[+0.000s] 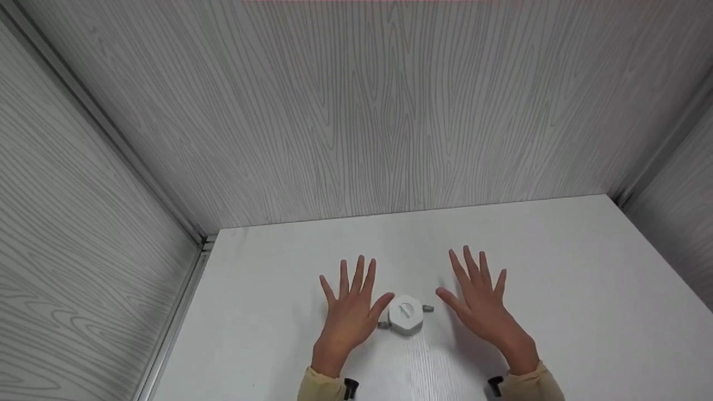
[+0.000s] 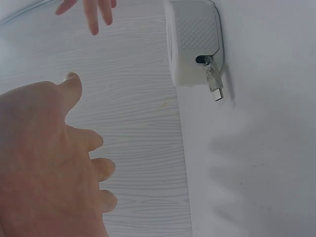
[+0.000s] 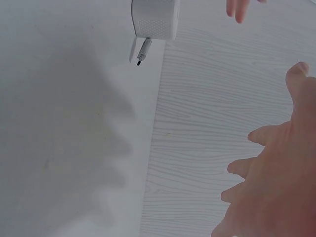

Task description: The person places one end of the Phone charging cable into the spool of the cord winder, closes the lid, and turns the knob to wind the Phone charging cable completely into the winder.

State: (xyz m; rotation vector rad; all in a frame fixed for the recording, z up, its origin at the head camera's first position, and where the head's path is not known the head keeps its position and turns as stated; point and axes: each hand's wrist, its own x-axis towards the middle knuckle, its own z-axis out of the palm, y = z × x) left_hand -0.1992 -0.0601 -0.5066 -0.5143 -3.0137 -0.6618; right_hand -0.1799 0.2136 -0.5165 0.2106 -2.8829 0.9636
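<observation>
A white hexagonal cable reel (image 1: 405, 316) lies on the white table, with a raised mark on its top face. One short plug (image 1: 428, 308) sticks out on its right side. On the opposite side a metal-tipped plug (image 2: 214, 81) pokes from a dark slot, seen in the left wrist view. My left hand (image 1: 348, 318) hovers just left of the reel, fingers spread and holding nothing; its thumb tip appears beside the reel's edge. To the right, apart from the reel, my right hand (image 1: 483, 312) is also spread and holds nothing. Both hands cast shadows on the table.
The white tabletop (image 1: 256, 301) meets a grey wood-grain back panel (image 1: 356, 111). Similar side panels (image 1: 72, 223) stand at left and right, with metal rails (image 1: 167, 340) along the left edge. Dark wrist mounts (image 1: 351, 388) sit by the sleeves.
</observation>
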